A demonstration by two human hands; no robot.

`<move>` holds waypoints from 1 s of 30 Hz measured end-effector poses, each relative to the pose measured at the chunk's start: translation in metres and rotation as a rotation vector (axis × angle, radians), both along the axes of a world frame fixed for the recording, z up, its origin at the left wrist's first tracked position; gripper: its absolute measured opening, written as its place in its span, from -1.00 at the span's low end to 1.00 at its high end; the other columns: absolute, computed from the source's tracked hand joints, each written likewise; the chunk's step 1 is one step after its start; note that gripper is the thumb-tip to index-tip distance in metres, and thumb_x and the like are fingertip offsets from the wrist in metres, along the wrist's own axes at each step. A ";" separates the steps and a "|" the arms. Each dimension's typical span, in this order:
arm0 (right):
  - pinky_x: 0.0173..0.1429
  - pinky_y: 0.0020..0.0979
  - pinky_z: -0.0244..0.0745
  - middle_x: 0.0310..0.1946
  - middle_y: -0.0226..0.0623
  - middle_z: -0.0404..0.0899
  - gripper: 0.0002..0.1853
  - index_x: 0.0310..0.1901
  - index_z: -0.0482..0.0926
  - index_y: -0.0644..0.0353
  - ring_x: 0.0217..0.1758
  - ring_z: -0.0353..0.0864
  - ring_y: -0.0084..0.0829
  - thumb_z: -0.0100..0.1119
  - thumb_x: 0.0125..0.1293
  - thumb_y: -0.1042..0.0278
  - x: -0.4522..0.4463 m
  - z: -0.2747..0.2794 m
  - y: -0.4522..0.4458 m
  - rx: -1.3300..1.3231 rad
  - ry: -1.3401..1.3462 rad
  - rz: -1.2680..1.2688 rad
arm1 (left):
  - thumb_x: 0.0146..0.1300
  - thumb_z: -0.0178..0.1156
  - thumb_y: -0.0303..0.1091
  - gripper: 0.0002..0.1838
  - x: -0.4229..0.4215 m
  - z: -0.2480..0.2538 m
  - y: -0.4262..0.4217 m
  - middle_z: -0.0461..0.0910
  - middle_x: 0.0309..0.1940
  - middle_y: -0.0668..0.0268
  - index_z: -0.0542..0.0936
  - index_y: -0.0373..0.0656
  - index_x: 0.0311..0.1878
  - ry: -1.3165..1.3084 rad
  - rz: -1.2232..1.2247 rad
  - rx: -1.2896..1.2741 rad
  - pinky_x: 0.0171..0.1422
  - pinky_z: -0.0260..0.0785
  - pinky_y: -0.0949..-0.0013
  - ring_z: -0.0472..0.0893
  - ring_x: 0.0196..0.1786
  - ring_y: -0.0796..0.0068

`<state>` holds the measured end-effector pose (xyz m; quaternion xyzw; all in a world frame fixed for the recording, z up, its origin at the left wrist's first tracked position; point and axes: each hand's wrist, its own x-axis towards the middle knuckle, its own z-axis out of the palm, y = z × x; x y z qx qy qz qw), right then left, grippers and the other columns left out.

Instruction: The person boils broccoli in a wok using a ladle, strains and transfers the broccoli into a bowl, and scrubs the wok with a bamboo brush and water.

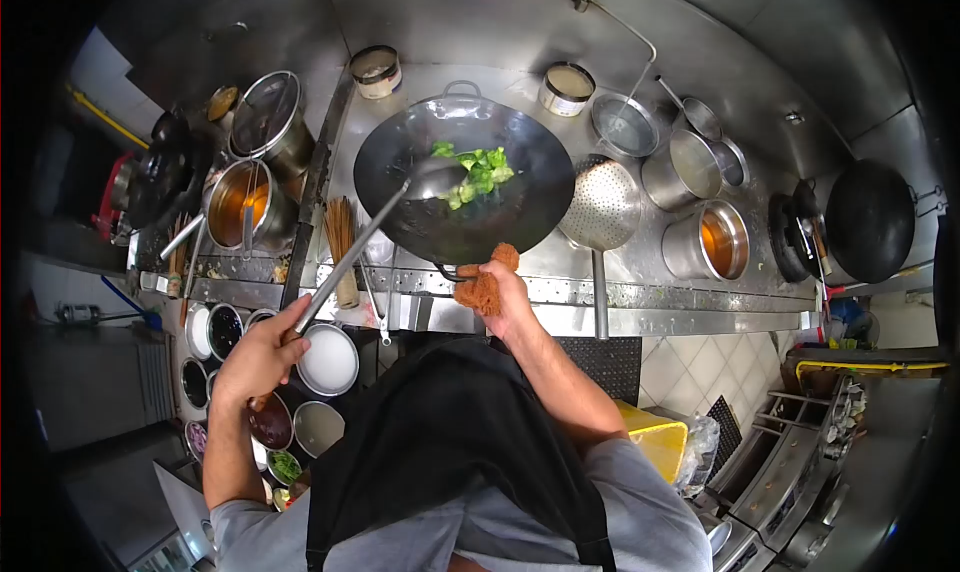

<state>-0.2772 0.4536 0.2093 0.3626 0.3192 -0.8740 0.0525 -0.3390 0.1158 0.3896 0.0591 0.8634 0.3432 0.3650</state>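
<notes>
Glare streaks the steel wall; heavy fisheye bends the edges into black corners; the middle looks reasonably sharp.

The widest opening is from above, over the right side of the wok (535, 192). From the left, the ladle (352, 254) slants across the rim, barring a low pass. The bamboo brush (343, 262) and tongs (384, 322) crowd the near-left edge. On the right, the strainer (600, 207) sits close against the wok, its handle overhanging the front ledge (560, 319). Behind, a strip of counter (515, 80) runs between two tins (376, 80) (566, 97) (the wok's far handle juts into it). Clearance around the far-left pans (165, 177) appears tight, though dimness limits certainty.
</notes>
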 end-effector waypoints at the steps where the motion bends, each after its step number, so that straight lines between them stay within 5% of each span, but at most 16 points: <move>1: -0.41 -0.34 0.50 -0.07 -0.19 0.69 -0.60 0.10 0.51 0.26 -0.18 0.72 -0.26 0.12 0.33 0.18 0.002 0.002 0.001 0.016 0.026 -0.024 | 0.42 0.19 -0.53 -0.32 -0.001 0.000 -0.002 0.50 -0.49 0.42 0.28 -0.12 0.59 -0.028 0.070 0.050 -0.50 0.30 0.47 0.36 -0.63 0.63; 5: -0.02 0.00 0.76 -0.13 -0.10 0.63 -0.68 0.08 0.47 0.37 -0.17 0.73 -0.18 0.06 0.34 0.42 0.018 0.021 0.001 0.157 0.102 -0.032 | 0.46 0.11 -0.52 -0.28 -0.011 -0.002 0.011 0.44 -0.50 0.42 0.14 -0.09 0.65 -0.086 0.227 0.168 -0.55 0.33 0.47 0.41 -0.63 0.61; 9: -0.07 -0.38 0.63 -0.27 -0.18 0.69 -0.69 0.00 0.48 0.42 -0.22 0.73 -0.35 0.08 0.22 0.52 0.051 -0.044 -0.013 0.851 0.227 0.018 | 0.46 0.09 -0.49 -0.23 -0.012 -0.050 0.039 0.44 -0.47 0.40 0.06 0.01 0.68 -0.255 0.317 0.317 -0.55 0.37 0.43 0.42 -0.63 0.57; 11: -0.13 -0.30 0.67 -0.27 -0.13 0.68 -0.71 -0.03 0.49 0.40 -0.22 0.73 -0.30 0.11 0.22 0.52 0.047 -0.029 -0.015 0.617 0.143 0.010 | 0.49 0.07 -0.41 -0.20 0.002 -0.055 0.068 0.45 -0.44 0.43 -0.02 0.15 0.70 -0.598 0.351 0.524 -0.58 0.36 0.43 0.42 -0.62 0.57; 14: -0.18 -0.14 0.74 -0.22 -0.04 0.67 -0.73 -0.03 0.50 0.45 -0.20 0.74 -0.19 0.12 0.27 0.49 0.027 0.017 -0.001 0.310 0.003 0.121 | 0.53 0.04 -0.35 -0.48 0.015 -0.059 0.096 0.43 -0.45 0.47 0.26 0.19 0.50 -0.915 0.463 0.800 -0.60 0.32 0.43 0.42 -0.62 0.61; 19: -0.06 -0.01 0.74 -0.14 -0.04 0.63 -0.70 0.02 0.48 0.41 -0.11 0.73 -0.14 0.14 0.34 0.40 0.055 -0.009 -0.007 0.073 0.000 -0.051 | 0.58 -0.02 -0.33 -0.82 0.019 -0.105 0.102 0.40 -0.46 0.49 0.46 0.13 0.15 -1.155 0.539 1.009 -0.63 0.29 0.43 0.38 -0.64 0.68; 30: -0.02 -0.06 0.72 -0.08 -0.10 0.66 -0.60 0.14 0.48 0.31 -0.07 0.73 -0.17 0.15 0.31 0.33 0.107 -0.011 0.045 0.198 0.080 0.139 | 0.53 0.05 -0.39 -0.38 0.099 -0.088 0.090 0.40 -0.45 0.42 0.15 0.17 0.58 -1.040 0.575 1.135 -0.60 0.31 0.42 0.41 -0.61 0.60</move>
